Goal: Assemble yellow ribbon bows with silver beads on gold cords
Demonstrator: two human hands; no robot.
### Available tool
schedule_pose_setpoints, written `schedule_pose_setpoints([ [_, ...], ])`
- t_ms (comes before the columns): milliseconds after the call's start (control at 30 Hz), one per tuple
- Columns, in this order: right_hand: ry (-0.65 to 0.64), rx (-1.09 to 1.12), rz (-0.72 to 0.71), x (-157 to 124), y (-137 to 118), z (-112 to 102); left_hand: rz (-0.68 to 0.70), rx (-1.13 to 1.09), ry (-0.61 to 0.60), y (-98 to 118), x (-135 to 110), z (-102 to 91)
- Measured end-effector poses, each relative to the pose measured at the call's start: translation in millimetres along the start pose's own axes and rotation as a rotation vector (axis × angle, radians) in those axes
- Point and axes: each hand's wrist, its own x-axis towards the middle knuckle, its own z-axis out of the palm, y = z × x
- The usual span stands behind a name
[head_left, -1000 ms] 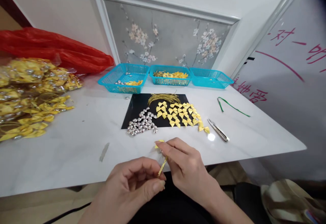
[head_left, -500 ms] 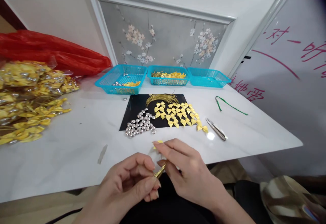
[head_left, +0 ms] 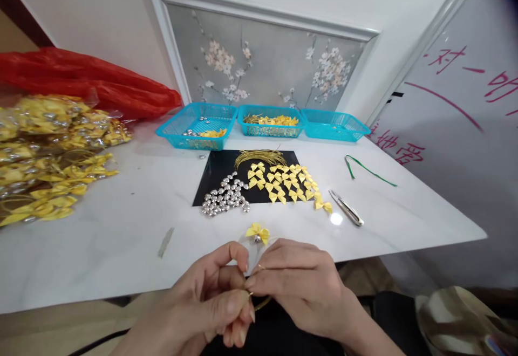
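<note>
My left hand (head_left: 220, 296) pinches a thin gold cord (head_left: 263, 304) between thumb and fingers, just in front of the table edge. Touching it fingertip to fingertip, my right hand (head_left: 301, 286) is closed on the same cord, part of which curves out below its fingers. Just beyond the hands, a yellow bow (head_left: 259, 230) with a silver bead (head_left: 256, 239) at its lower side lies on the white table (head_left: 121, 248). The cord's ends are hidden by my fingers, so I cannot tell whether it joins the bow.
A black mat (head_left: 208, 170) carries silver beads (head_left: 226, 197), yellow bows (head_left: 279, 183) and gold cords (head_left: 259, 156). Three blue baskets (head_left: 271, 131) stand behind. Scissors-like snips (head_left: 346, 207) and a green ribbon (head_left: 370, 170) lie right. Bagged yellow bows (head_left: 48, 151) are piled left.
My right hand has drawn lower and closer against my left fingertips. The yellow bow with its bead, mostly covered before, now shows fully. The view has shifted slightly.
</note>
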Motion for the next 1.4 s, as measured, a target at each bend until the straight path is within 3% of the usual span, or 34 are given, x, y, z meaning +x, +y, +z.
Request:
schedule_pose_setpoints([
  [200, -0.046, -0.146, 0.025, 6, -8, -4, 0.092, 0.115, -0.025, -2, 0, -0.3],
  [267, -0.053, -0.205, 0.067, 7, -12, -5, 0.198, 0.263, 0.098, -3, -2, 6.3],
  [400, -0.073, -0.288, 0.194, 6, -19, -5, 0.402, 0.626, 0.457, -9, -6, 19.8],
  [467, -0.077, -0.316, 0.237, 5, -21, -4, 0.457, 0.671, 0.543, -13, -7, 23.1],
  [533, -0.071, -0.37, 0.231, 5, -23, -2, 0.444, 0.61, 0.543, -16, -8, 24.3],
  [667, -0.033, -0.477, 0.161, 6, -23, 1, 0.307, 0.451, 0.392, -18, -6, 26.2],
  [733, -0.034, -0.483, 0.162, 6, -22, 1, 0.307, 0.448, 0.387, -18, -4, 28.4],
  [933, -0.105, -0.425, 0.271, 3, -24, -2, 0.468, 0.769, 0.617, -17, 0, 26.3],
  [1100, -0.146, -0.444, 0.299, 3, -25, -5, 0.515, 0.903, 0.516, -16, 0, 21.6],
  [1267, -0.209, -0.411, 0.347, 2, -25, -7, 0.57, 0.927, 0.524, -12, 1, 28.4],
  [1400, -0.152, -0.303, 0.417, 1, -27, -11, 0.564, 0.938, 0.481, -10, 1, 24.6],
])
